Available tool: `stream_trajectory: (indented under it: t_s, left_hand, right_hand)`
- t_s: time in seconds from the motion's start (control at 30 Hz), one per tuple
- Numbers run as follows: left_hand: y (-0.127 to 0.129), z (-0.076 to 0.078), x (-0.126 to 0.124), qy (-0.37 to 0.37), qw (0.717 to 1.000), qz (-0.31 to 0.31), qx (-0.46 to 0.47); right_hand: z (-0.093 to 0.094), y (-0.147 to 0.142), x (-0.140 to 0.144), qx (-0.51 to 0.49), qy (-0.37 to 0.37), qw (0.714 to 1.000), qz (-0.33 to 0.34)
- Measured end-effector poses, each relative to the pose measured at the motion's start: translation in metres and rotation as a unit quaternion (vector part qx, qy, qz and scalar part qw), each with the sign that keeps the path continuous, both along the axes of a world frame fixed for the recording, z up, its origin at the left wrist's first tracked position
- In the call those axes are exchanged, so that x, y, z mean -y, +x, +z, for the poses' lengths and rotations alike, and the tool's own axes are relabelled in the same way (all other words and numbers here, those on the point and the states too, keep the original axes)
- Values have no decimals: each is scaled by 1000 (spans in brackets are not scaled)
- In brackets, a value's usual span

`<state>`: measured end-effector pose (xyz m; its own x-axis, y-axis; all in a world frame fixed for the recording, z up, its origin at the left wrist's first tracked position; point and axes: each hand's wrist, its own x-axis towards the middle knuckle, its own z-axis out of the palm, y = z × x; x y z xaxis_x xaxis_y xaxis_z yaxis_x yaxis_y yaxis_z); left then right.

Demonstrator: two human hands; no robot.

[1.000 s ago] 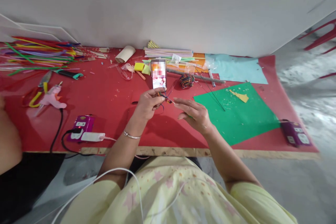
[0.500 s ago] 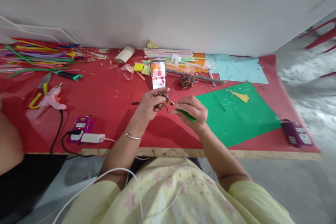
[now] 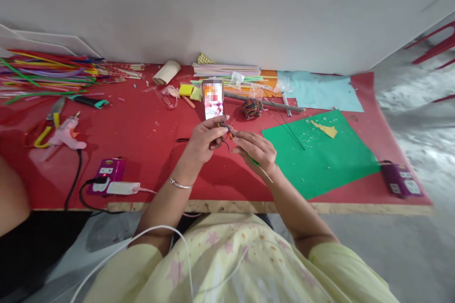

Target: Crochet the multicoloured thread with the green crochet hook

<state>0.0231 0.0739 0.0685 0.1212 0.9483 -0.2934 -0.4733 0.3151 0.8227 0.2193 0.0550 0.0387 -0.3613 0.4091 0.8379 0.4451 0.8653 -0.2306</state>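
Closed fingertips of the left hand [image 3: 204,139] pinch multicoloured yarn strands [image 3: 230,129] just on the near side of the smartphone [image 3: 214,109], whose lettering I can't read; the right hand [image 3: 256,147] wraps a slim green-handled tool [image 3: 254,162]. Right of the phone, I see a round, densely wound yarn ball [image 3: 251,109].

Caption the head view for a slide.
Left hand pinches multicolored yarn; right hand holds a slim green-gripped tool; smartphone and yarn ball beyond.

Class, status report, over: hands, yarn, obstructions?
Left hand: pinching multicoloured yarn piece. Right hand: holding slim green-handled tool. Phone beyond left hand, nothing visibly blocking.
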Motion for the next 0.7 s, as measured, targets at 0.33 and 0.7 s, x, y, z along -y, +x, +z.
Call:
stream_trajectory:
  t_s: [0.33,0.7]
  left_hand:
    - [5,0,0,14,1000,18,-1]
    - [7,-2,-1,-5,1000,23,17]
  right_hand:
    - [-7,0,1,2,22,1000,-17]
    - [-3,-5,5,-13,-3,1000,-25]
